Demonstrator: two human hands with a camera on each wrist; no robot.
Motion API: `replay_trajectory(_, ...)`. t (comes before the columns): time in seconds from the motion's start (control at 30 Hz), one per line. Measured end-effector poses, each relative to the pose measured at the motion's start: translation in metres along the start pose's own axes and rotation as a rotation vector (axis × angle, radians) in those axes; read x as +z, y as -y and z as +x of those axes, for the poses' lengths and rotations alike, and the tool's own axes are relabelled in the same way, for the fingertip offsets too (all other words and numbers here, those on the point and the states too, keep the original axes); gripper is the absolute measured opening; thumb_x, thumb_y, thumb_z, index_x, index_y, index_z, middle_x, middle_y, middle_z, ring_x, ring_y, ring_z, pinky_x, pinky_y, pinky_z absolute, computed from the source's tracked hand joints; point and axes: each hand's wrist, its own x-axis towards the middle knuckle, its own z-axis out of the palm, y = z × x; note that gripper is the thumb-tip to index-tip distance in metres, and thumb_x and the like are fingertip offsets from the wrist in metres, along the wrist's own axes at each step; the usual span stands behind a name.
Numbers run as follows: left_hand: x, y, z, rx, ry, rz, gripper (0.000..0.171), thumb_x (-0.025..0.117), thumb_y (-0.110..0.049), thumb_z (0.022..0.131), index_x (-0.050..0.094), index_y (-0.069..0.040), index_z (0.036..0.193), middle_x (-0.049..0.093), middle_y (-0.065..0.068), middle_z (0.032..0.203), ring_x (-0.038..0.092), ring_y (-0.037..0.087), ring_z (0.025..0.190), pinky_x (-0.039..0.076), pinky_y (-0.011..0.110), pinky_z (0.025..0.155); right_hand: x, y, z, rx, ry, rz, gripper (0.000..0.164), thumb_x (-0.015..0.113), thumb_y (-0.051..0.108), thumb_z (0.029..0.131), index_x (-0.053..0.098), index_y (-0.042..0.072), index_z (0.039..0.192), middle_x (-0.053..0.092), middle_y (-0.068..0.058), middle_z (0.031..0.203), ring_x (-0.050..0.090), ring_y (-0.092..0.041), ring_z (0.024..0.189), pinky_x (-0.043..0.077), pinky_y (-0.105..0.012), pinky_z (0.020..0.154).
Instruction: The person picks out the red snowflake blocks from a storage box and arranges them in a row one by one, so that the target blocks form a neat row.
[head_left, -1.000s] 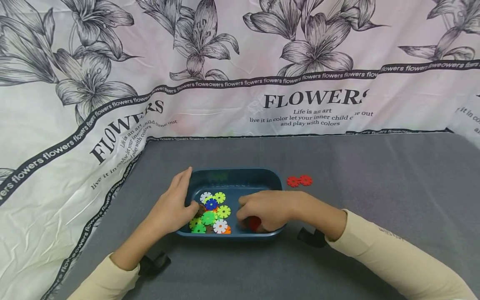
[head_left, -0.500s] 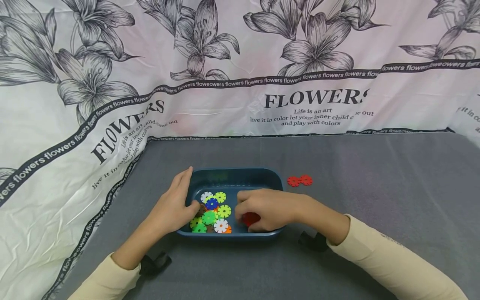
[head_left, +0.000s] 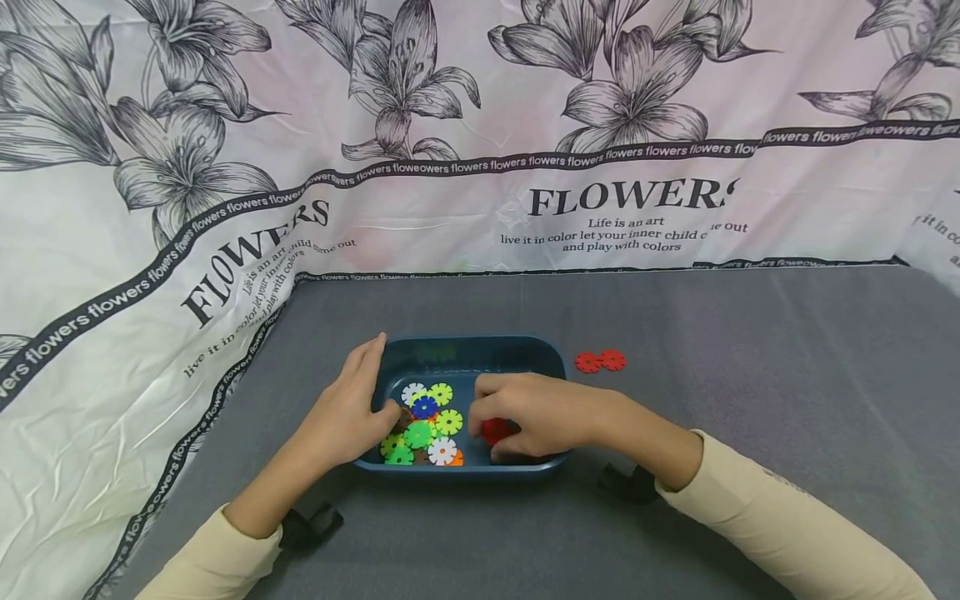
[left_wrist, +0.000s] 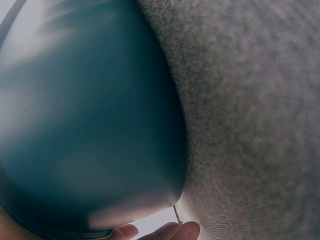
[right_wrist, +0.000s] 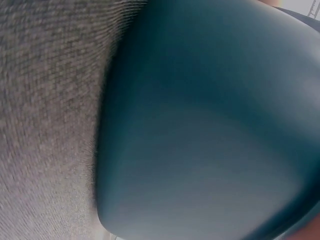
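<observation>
A dark blue tray (head_left: pixel 465 472) stands on the grey cloth in the head view. My left hand (head_left: pixel 337 417) grips its left side, thumb inside and fingers along the outer wall; fingertips (left_wrist: pixel 187 231) show low in the left wrist view. Inside, at the right end, my right hand (head_left: pixel 551 410) curls its fingers and thumb about a red notched building disc (head_left: pixel 495 431), mostly covered by the hand. Left of it lies a pile of similar discs: green (head_left: pixel 418 434), blue (head_left: pixel 424 407), white (head_left: pixel 441 451), yellow-green (head_left: pixel 448 422), orange and brown.
Two red notched discs (head_left: pixel 600 361), edge to edge, lie on the cloth (head_left: pixel 735 375) beyond the tray's right side. A white flower-print sheet (head_left: pixel 450 217) hangs behind and down the left. The tray's outer wall (right_wrist: pixel 210 125) fills much of the right wrist view.
My right hand has shifted slightly up and left inside the tray, the red disc showing between its fingers and thumb. The left hand and the pile have stayed put.
</observation>
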Motion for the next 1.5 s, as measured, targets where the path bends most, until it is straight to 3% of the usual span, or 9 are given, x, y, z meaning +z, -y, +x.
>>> replay_trajectory(0.2, 0.0, -0.001, 0.0, -0.003, 0.005, 0.002, 0.087, 0.059, -0.016, 0.091, 0.009, -0.007, 0.161, 0.017, 0.021, 0.161, 0.056, 0.033, 0.095, 0.045, 0.044, 0.071, 0.001, -0.001, -0.001, 0.006, -0.004, -0.008, 0.02, 0.077, 0.023, 0.089, 0.073, 0.016, 0.107, 0.06, 0.009, 0.097, 0.055, -0.006, 0.086, 0.048, -0.02, 0.074)
replay_trajectory(0.4, 0.001, -0.001, -0.001, -0.004, -0.005, 0.006, 0.087, 0.06, -0.016, 0.091, 0.01, -0.006, 0.161, 0.018, 0.021, 0.161, 0.054, 0.038, 0.11, 0.048, 0.053, 0.083, 0.001, -0.002, -0.003, -0.018, -0.025, -0.014, 0.017, 0.075, 0.021, 0.091, 0.074, 0.014, 0.107, 0.065, 0.008, 0.095, 0.056, -0.005, 0.081, 0.047, -0.02, 0.07)
replay_trajectory(0.73, 0.001, -0.001, -0.001, 0.001, -0.008, 0.014, 0.087, 0.06, -0.016, 0.091, 0.01, -0.006, 0.161, 0.018, 0.021, 0.161, 0.054, 0.038, 0.11, 0.047, 0.052, 0.081, -0.002, -0.001, -0.011, -0.021, -0.087, -0.032, 0.022, 0.077, 0.009, 0.088, 0.075, 0.011, 0.109, 0.069, 0.002, 0.105, 0.062, -0.008, 0.094, 0.053, -0.023, 0.082)
replay_trajectory(0.9, 0.001, -0.001, -0.001, 0.0, -0.006, 0.008, 0.086, 0.06, -0.016, 0.092, 0.01, -0.005, 0.161, 0.018, 0.022, 0.161, 0.053, 0.04, 0.117, 0.047, 0.058, 0.089, -0.004, -0.002, -0.015, -0.021, -0.102, 0.017, 0.02, 0.076, 0.006, 0.088, 0.076, 0.009, 0.108, 0.069, -0.001, 0.103, 0.062, -0.008, 0.093, 0.053, -0.022, 0.081)
replay_trajectory(1.07, 0.001, -0.002, -0.001, 0.003, -0.008, 0.008, 0.087, 0.06, -0.016, 0.092, 0.01, -0.005, 0.161, 0.018, 0.022, 0.161, 0.054, 0.04, 0.114, 0.047, 0.056, 0.087, -0.005, -0.003, -0.018, -0.04, -0.128, 0.063, 0.014, 0.068, 0.001, 0.092, 0.076, 0.007, 0.102, 0.07, 0.0, 0.1, 0.062, -0.006, 0.091, 0.052, -0.021, 0.081)
replay_trajectory(1.2, 0.0, -0.002, -0.001, 0.003, -0.009, 0.008, 0.087, 0.061, -0.016, 0.092, 0.01, -0.005, 0.161, 0.018, 0.022, 0.161, 0.054, 0.039, 0.112, 0.048, 0.055, 0.084, -0.006, -0.004, -0.019, -0.052, -0.153, 0.094, 0.02, 0.059, -0.003, 0.096, 0.074, 0.005, 0.107, 0.07, -0.002, 0.103, 0.059, -0.006, 0.086, 0.052, -0.022, 0.077)
replay_trajectory(1.37, 0.001, -0.002, -0.001, 0.002, -0.009, 0.004, 0.087, 0.061, -0.016, 0.092, 0.01, -0.005, 0.161, 0.018, 0.022, 0.161, 0.053, 0.041, 0.117, 0.047, 0.059, 0.09, -0.007, -0.003, -0.021, 0.001, -0.158, 0.139, 0.026, 0.059, -0.003, 0.096, 0.066, 0.005, 0.12, 0.069, -0.004, 0.109, 0.055, -0.005, 0.076, 0.05, -0.025, 0.067)
replay_trajectory(1.5, 0.001, -0.002, -0.001, 0.0, -0.009, 0.002, 0.087, 0.061, -0.016, 0.092, 0.01, -0.005, 0.161, 0.018, 0.022, 0.161, 0.051, 0.042, 0.12, 0.045, 0.06, 0.093, -0.007, -0.003, -0.022, 0.045, -0.173, 0.143, 0.02, 0.064, 0.0, 0.094, 0.065, 0.007, 0.114, 0.069, 0.0, 0.098, 0.055, -0.003, 0.071, 0.051, -0.024, 0.066)
